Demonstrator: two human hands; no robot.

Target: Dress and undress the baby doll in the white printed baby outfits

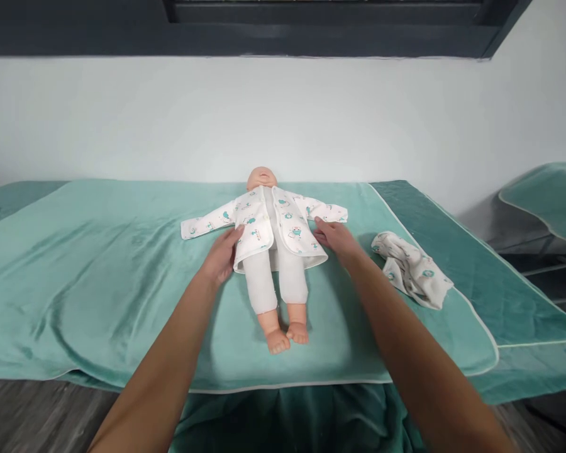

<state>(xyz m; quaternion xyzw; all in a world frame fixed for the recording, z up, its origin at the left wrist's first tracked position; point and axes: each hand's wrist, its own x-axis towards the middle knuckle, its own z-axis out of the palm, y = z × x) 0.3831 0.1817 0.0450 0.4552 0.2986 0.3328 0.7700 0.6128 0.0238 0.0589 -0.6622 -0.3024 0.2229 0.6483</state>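
A baby doll (pixel 292 280) lies on its back on the table, head toward the wall and bare feet toward me. Its body and legs are white. It wears a white baby jacket (pixel 252 229) with small green and red prints, open down the front, sleeves spread to both sides. At the jacket's left side edge, my left hand (pixel 223 253) is closed, thumb on the fabric and the other fingers partly hidden. My right hand (pixel 337 239) is closed at the jacket's right side, just below the sleeve, with its fingertips against the cloth.
A crumpled white printed baby garment (pixel 412 269) lies to the right of the doll. Green velvet covers (pixel 122 270) with pale piping drape the table. Behind it stands a white wall (pixel 283 119) under a dark frame (pixel 245 38). Another green-covered surface (pixel 551 198) is at far right.
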